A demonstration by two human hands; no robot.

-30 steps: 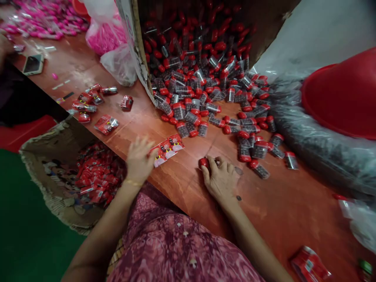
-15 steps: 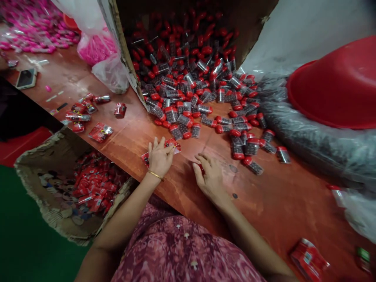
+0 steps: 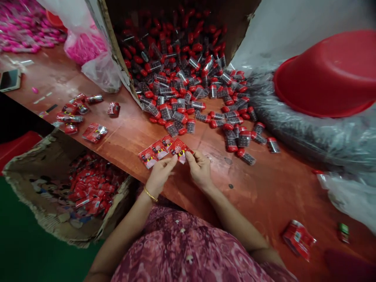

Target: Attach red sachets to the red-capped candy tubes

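Between my two hands is a flat red printed sleeve [image 3: 178, 147] with a cartoon figure on it, raised a little over the table. The thumb and fingers of my left hand [image 3: 160, 174] pinch its lower left edge; a gold bangle circles that wrist. My right hand [image 3: 201, 169] grips the right edge, thumb on top. More flat red printed sleeves [image 3: 154, 152] lie side by side on the table, just beyond my left fingers. Small clear bottles with red caps and dark contents [image 3: 190, 126] are heaped beyond my hands, spilling from a tipped cardboard box [image 3: 115, 51].
Red-wrapped bottles [image 3: 95, 133] lie to the left, above an open carton [image 3: 32, 207] of red packets. A red tub [image 3: 326, 74] rests on a plastic bag with dark contents [image 3: 293, 133]. A red packet [image 3: 298, 239] lies at lower right, a phone [image 3: 10, 80] far left.
My left hand has lifted off the flat sleeves and drawn back towards my right. A single sleeve is now pinched between both hands. The view has shifted slightly.
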